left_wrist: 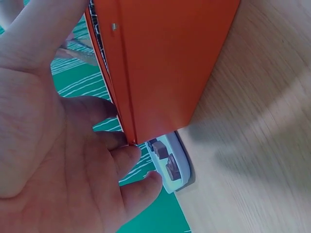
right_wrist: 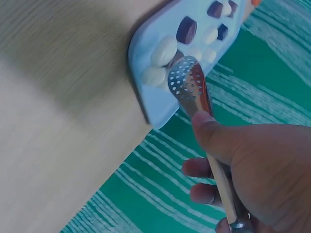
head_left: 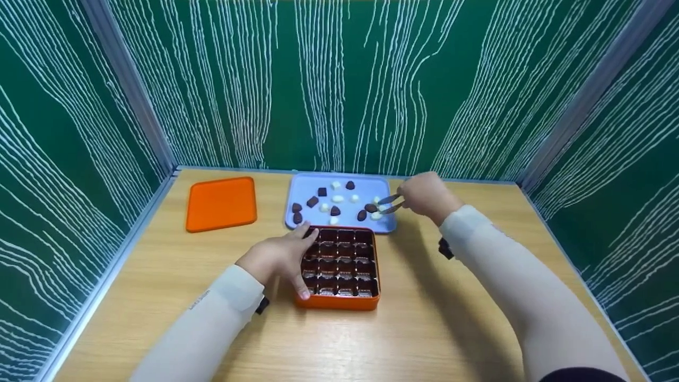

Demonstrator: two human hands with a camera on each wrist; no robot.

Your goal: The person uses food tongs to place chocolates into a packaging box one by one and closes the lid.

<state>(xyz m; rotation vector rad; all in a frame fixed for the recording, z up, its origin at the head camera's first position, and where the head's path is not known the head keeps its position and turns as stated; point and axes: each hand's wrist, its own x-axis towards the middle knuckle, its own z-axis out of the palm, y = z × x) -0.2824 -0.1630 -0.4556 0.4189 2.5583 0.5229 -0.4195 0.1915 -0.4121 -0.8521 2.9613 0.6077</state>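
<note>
My left hand [head_left: 284, 257] spans the left side of an orange box [head_left: 339, 302], thumb over the near-left rim and fingers at the far-left corner. A brown plastic insert [head_left: 346, 268] with square compartments lines the box. In the left wrist view, bent fingers [left_wrist: 129, 158] meet the box's edge. My right hand [head_left: 427, 196] grips metal serving tongs [head_left: 392, 204] with a perforated head [right_wrist: 187, 80]. Their tips are over the right end of a pale blue tray [head_left: 297, 185], close by white chocolates [right_wrist: 165, 51] and a dark oval chocolate [head_left: 371, 207].
Dark and white chocolates of several shapes, such as a dark cube [head_left: 322, 191], lie spread over the tray. An orange lid [head_left: 222, 204] lies on the wooden table [head_left: 212, 260] at the left. Green panels [head_left: 286, 85] with white lines enclose the back and sides.
</note>
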